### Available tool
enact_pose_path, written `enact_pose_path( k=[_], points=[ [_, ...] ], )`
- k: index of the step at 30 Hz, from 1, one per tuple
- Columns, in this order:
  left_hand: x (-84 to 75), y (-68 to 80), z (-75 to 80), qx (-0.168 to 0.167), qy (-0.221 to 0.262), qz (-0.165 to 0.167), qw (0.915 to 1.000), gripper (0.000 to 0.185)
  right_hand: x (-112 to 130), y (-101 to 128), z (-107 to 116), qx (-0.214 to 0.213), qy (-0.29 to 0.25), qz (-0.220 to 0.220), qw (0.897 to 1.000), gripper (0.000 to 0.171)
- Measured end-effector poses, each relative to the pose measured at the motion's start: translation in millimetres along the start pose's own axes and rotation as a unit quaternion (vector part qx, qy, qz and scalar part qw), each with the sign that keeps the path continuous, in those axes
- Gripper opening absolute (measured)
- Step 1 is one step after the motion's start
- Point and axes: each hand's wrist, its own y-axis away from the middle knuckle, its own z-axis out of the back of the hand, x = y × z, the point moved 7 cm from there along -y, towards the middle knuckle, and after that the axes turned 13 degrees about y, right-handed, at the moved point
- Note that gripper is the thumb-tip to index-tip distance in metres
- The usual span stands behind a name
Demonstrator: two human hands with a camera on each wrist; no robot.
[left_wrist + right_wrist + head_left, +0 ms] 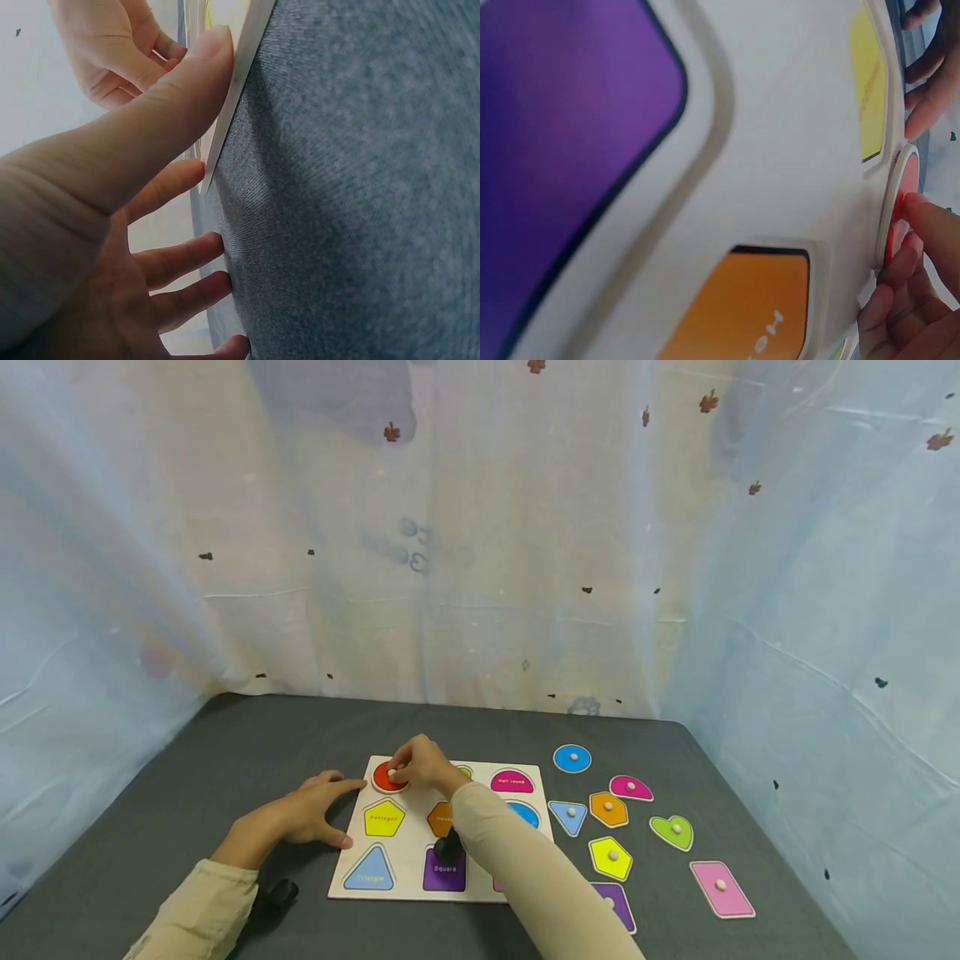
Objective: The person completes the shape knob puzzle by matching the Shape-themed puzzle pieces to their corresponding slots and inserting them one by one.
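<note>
Wooden shape puzzle board point(408, 847) lies flat on the grey table point(187, 777), loose shape pieces point(611, 810) scattered to its right. Left hand point(318, 810), fingers straight, braces the board's left edge. Right hand point(420, 764) pinches the knob of the red circle piece point(384, 779) at the board's far-left recess.

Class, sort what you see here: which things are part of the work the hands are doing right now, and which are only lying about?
In hand:
- red round piece, pinched by the right hand
- puzzle board, steadied at its edge by the left hand

Lying about:
- blue circle
- green heart
- pink rectangle
- yellow pentagon
</note>
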Motion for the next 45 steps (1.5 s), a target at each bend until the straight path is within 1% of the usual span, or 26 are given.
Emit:
enact_pose_path(
  k=[6,13,18,24,27,37,45],
  points=[
    [0.3,-0.2,0.9,-0.002,0.004,0.008,1.0000,0.097,-0.7,-3.9,-0.1,-0.002,0.001,-0.009,1.000,0.006],
    [0.5,0.5,-0.1,-0.002,0.002,0.006,1.0000,0.097,-2.5,-1.8,-2.9,-0.004,0.002,-0.033,0.999,0.004],
    [0.4,0.6,-0.5,-0.007,0.001,0.010,0.9999,0.097,-3.6,-1.7,-3.5,-0.007,0.004,-0.020,1.000,0.005],
    [-0.4,1.4,-0.5,-0.008,0.000,0.010,0.9999,0.096,-5.4,-2.1,-3.1,0.001,0.001,-0.003,1.000,0.011],
    [-0.2,1.6,-1.0,-0.007,-0.001,0.008,0.9999,0.096,-6.9,-2.5,-4.1,0.006,-0.006,-0.005,1.000,0.013],
    [-0.6,0.9,0.2,-0.007,0.003,-0.002,1.0000,0.096,-6.3,-4.0,-5.9,0.006,-0.007,-0.008,1.000,0.013],
    [-0.7,-0.1,-1.0,-0.004,0.004,-0.008,0.9999,0.096,-10.0,-0.4,-5.9,0.001,-0.026,-0.015,1.000,0.019]
  ],
)
